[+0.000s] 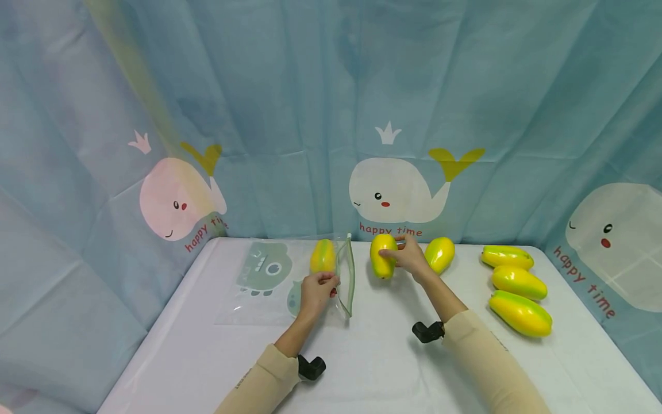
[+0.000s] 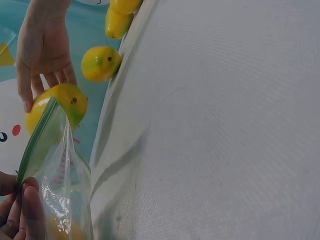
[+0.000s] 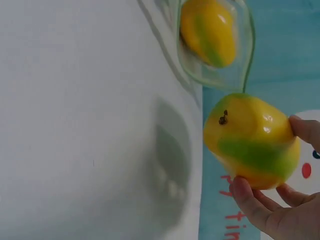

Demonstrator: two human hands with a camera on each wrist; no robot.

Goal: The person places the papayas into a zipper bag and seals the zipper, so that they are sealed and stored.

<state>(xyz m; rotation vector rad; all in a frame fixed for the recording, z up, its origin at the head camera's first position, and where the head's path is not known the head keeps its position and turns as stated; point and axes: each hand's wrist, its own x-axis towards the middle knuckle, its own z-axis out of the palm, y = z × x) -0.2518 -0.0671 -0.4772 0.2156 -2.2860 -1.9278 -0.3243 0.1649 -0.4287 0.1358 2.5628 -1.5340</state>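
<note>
My left hand pinches the green zip edge of a clear zip bag printed with green cartoon monsters. The bag lies on the table with its mouth spread apart, facing right. Inside, close to the mouth, is a yellow-green papaya. Just right of the opening, my right hand grips a second papaya between thumb and fingers, raised off the table. In the right wrist view the held papaya shows a brown stem spot and a green streak. Another papaya rests behind my right hand, partly covered by it.
At the table's right side lie three more papayas in a column. The white table meets a blue whale-print curtain at its back edge. Black camera mounts stick out from both wrists.
</note>
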